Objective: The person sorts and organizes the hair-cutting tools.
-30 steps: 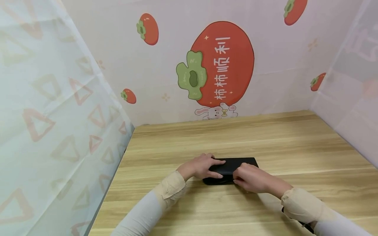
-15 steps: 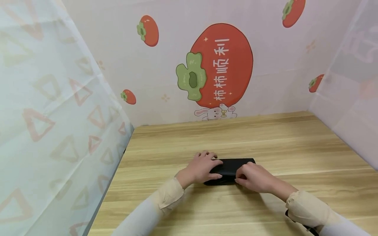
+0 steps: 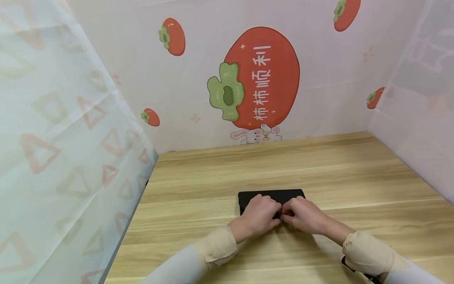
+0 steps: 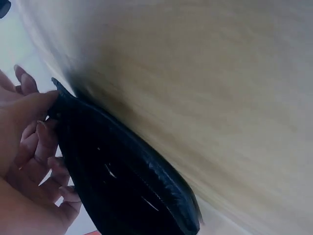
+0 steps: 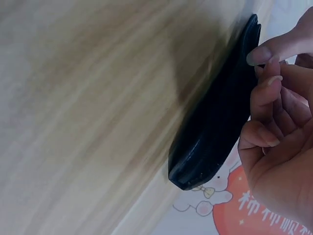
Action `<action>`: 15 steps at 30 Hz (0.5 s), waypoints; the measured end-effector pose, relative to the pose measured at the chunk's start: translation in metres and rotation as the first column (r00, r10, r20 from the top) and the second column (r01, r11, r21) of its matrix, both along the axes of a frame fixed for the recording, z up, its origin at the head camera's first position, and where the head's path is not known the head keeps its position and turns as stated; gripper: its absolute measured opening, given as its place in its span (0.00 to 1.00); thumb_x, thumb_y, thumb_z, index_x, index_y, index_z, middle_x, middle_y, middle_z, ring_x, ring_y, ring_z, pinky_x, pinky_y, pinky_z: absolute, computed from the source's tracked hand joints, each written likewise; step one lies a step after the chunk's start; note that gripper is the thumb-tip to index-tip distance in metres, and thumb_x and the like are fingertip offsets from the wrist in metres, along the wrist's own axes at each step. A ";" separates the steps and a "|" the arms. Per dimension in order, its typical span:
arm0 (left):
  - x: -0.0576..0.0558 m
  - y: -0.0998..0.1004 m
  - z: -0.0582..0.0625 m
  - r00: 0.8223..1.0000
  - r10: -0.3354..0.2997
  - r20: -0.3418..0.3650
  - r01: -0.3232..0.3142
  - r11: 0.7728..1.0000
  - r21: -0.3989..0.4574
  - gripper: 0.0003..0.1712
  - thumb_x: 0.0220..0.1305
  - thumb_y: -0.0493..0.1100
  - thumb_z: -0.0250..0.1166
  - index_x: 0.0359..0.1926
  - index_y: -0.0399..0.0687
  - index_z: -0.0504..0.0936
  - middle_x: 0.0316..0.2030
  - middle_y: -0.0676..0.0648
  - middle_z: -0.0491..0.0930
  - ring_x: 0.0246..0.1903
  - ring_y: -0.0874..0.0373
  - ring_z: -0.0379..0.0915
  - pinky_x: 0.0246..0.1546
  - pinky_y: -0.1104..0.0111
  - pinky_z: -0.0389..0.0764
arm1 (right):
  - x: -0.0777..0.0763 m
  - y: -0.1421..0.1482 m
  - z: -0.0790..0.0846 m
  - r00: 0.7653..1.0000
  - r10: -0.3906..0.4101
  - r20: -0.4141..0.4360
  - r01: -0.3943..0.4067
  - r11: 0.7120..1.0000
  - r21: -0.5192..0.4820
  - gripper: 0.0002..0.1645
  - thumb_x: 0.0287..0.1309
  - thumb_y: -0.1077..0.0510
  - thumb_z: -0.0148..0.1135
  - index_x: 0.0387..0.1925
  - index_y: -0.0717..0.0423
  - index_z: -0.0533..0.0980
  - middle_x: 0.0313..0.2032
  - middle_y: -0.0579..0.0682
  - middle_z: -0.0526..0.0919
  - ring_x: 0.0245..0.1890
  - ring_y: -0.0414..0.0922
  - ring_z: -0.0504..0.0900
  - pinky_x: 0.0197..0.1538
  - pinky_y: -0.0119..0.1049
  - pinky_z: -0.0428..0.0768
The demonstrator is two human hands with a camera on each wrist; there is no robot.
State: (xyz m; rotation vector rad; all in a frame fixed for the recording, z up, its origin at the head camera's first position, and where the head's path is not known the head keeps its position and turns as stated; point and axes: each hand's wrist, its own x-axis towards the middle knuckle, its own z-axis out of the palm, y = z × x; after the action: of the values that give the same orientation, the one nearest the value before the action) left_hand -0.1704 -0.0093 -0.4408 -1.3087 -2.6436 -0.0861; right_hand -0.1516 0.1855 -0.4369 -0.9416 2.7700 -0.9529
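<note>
A flat black case of leather-like material lies on the wooden table in the head view, its long side running left to right. Both hands meet at its front edge near the middle. My left hand pinches the edge between thumb and fingers. In the left wrist view the case gapes, with shiny glints in its dark inside; what lies in there cannot be told. My right hand pinches the front edge just beside the left. In the right wrist view its thumb and index fingertip meet at the case's rim.
The pale wood table stretches around the case. A white back wall with persimmon prints stands behind it. Patterned cloth hangs on the left, and another pale panel rises on the right.
My left hand has left the case's left end, where its fingers lay spread, and moved right and towards me to pinch the front edge. My right hand stays nearly in place.
</note>
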 end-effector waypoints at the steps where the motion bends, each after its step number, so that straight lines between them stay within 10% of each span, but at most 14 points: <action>1: 0.000 0.001 -0.002 1.000 0.010 0.008 -0.010 1.000 0.012 0.12 0.62 0.49 0.74 0.25 0.58 0.81 0.20 0.62 0.75 0.22 0.69 0.68 0.25 0.76 0.63 | 0.000 0.000 0.000 1.000 0.003 0.001 -0.003 1.000 0.001 0.12 0.64 0.63 0.68 0.24 0.47 0.84 0.21 0.32 0.77 0.20 0.29 0.70 0.26 0.28 0.72; 9: 0.003 0.006 -0.001 0.993 0.061 0.099 -0.068 0.995 0.073 0.22 0.64 0.42 0.67 0.14 0.57 0.71 0.10 0.60 0.60 0.10 0.69 0.57 0.10 0.76 0.58 | -0.008 0.014 0.013 0.999 0.017 -0.038 -0.014 0.996 0.083 0.01 0.65 0.56 0.69 0.37 0.47 0.85 0.28 0.33 0.80 0.27 0.33 0.76 0.31 0.32 0.76; 15: 0.006 0.005 0.002 0.981 0.067 0.183 -0.079 0.995 0.060 0.23 0.71 0.43 0.63 0.16 0.57 0.74 0.11 0.60 0.65 0.12 0.68 0.61 0.13 0.76 0.63 | -0.024 0.022 0.015 0.989 0.036 -0.141 0.001 0.968 0.250 0.33 0.55 0.48 0.78 0.59 0.58 0.79 0.53 0.50 0.79 0.53 0.51 0.80 0.54 0.52 0.80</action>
State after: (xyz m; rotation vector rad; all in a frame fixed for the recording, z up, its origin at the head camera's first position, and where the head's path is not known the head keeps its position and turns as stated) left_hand -0.1642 -0.0039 -0.4391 -1.2353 -2.8091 -0.2947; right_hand -0.1752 0.2072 -0.4217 -1.0284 2.9033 -0.5330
